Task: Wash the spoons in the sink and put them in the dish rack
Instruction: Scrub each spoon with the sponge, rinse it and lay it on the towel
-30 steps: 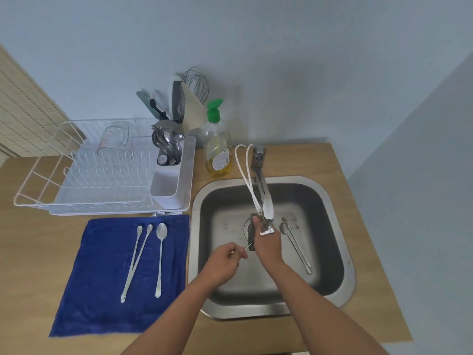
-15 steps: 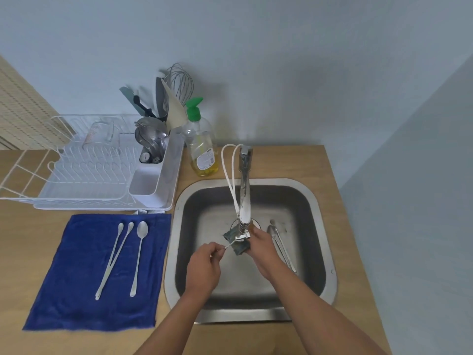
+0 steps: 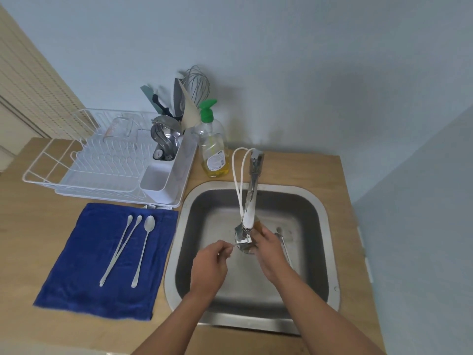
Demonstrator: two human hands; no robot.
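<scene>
Over the steel sink (image 3: 317, 201), my left hand (image 3: 208, 265) pinches the thin handle of a spoon (image 3: 229, 248) whose bowl end is hidden under the tap. My right hand (image 3: 270, 248) is closed on a sponge (image 3: 257, 224), dark green and brown, pressed around the spoon below the faucet (image 3: 252, 190). Another spoon (image 3: 284, 242) lies on the sink floor to the right, partly behind my right hand. Three long spoons (image 3: 143, 249) rest on the blue towel (image 3: 76, 278) left of the sink. The white dish rack (image 3: 107, 165) stands behind the towel.
A soap bottle (image 3: 213, 149) with a green pump stands between the rack and the faucet. The rack's cutlery holder (image 3: 166, 147) is full of utensils, with a whisk behind it. A clear measuring cup (image 3: 119, 129) sits in the rack. Wooden counter surrounds the sink; a wall rises on the right.
My right hand with the sponge has shifted along the spoon under the tap while the left keeps hold of the handle. The camera view has drifted slightly.
</scene>
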